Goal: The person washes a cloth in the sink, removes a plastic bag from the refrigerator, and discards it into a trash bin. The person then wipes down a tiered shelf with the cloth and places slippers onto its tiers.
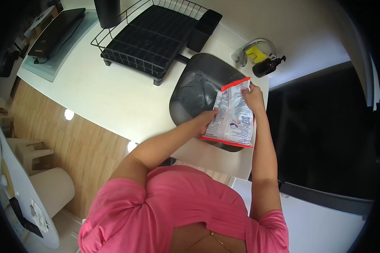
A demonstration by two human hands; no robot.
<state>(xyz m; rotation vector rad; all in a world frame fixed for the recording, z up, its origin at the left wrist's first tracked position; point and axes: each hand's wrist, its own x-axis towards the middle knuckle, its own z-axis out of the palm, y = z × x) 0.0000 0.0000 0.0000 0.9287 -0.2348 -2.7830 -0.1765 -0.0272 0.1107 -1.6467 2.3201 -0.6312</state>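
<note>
Red-and-white plastic packet is just R of ctr in the frame, overlapping the dark sink in our view; can't tell how high above it. We've got both hands on it: our L hand is clamped on the left edge, thumb on the printed face, & our R hand grips the upper right corner, thumb in front too. So the packet sits btwn the two, most of it hanging below the R hand, red strips top & bottom.

Fingers behind the packet are hidden from us, as is its far face. It also covers the sink's right part. Dark cup, top ctr-left, is cut off by the frame edge; the black device, upper left, is hard to make out. Yellow item near the tap, upper right, is partly hidden too.

Writing: packet text is too small for us to read, brand incl. We can make out a square code lower right & a small round logo w/ blue, left of it
</note>
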